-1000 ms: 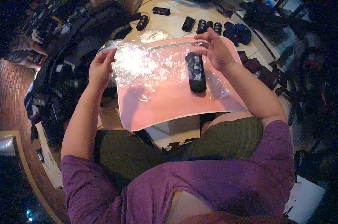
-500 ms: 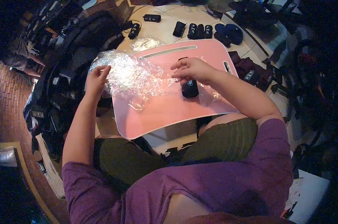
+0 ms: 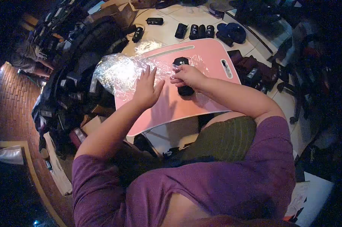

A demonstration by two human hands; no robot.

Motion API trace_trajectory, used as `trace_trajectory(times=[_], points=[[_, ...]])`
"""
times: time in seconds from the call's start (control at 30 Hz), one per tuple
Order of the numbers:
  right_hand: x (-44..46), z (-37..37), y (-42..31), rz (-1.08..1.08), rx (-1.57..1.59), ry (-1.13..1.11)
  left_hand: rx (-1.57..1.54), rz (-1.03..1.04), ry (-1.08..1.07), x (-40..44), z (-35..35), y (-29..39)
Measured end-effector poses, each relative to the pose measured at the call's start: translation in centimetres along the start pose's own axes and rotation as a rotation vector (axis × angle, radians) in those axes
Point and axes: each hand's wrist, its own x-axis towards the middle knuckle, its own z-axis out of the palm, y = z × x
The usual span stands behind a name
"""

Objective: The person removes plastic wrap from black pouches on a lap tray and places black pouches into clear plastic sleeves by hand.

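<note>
A pink lap table with a white rim stands over my legs. On it lies a black rolled bundle, its middle covered by my right hand. The fingers of that hand are bent together at the edge of a clear plastic bag, seemingly pinching it. My left hand is open, fingers spread, over the crinkled plastic. Whether its palm touches the film I cannot tell. More shiny clear plastic is heaped at the table's left side.
Several black rolled bundles and a dark blue cap-like item are on the tiled floor beyond the table. Dark packed goods pile up at left; maroon bundles sit at right. Another person's legs show far left.
My left hand has moved right, from the plastic's left edge to over its middle, and its fingers have spread. My right hand stays over the black bundle, with little movement.
</note>
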Motion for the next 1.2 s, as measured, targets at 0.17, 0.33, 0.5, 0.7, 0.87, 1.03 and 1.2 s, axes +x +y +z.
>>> trace_trajectory(times=[0.17,0.33,0.5,0.7,0.87,1.03,1.2], points=[[-0.8,-0.3,-0.3,0.108,-0.144,-0.149,0.057,-0.166,-0.083,0.0,4.9,-0.2],[-1.7,-1.9,-2.8,-0.264,-1.088,0.207,0.201,-0.195,-0.162,-1.3,6.4,-0.4],[-1.5,-0.7,-1.8,-0.153,-1.305,0.389,0.154,-0.217,-0.094,-0.7,6.4,-0.9],[0.1,-0.2,-1.8,0.108,-1.352,0.235,0.153,-0.209,-0.057,-0.2,6.1,-1.6],[0.3,-1.5,-1.2,0.07,-1.363,0.254,0.099,-0.136,0.049,0.1,5.3,-1.1],[-0.2,-3.0,-1.1,0.089,-1.322,0.265,0.116,-0.13,-0.015,0.7,5.4,-1.2],[-0.3,-6.0,0.3,-0.165,-0.99,0.371,-0.041,-0.192,-0.008,1.5,5.3,-1.3]])
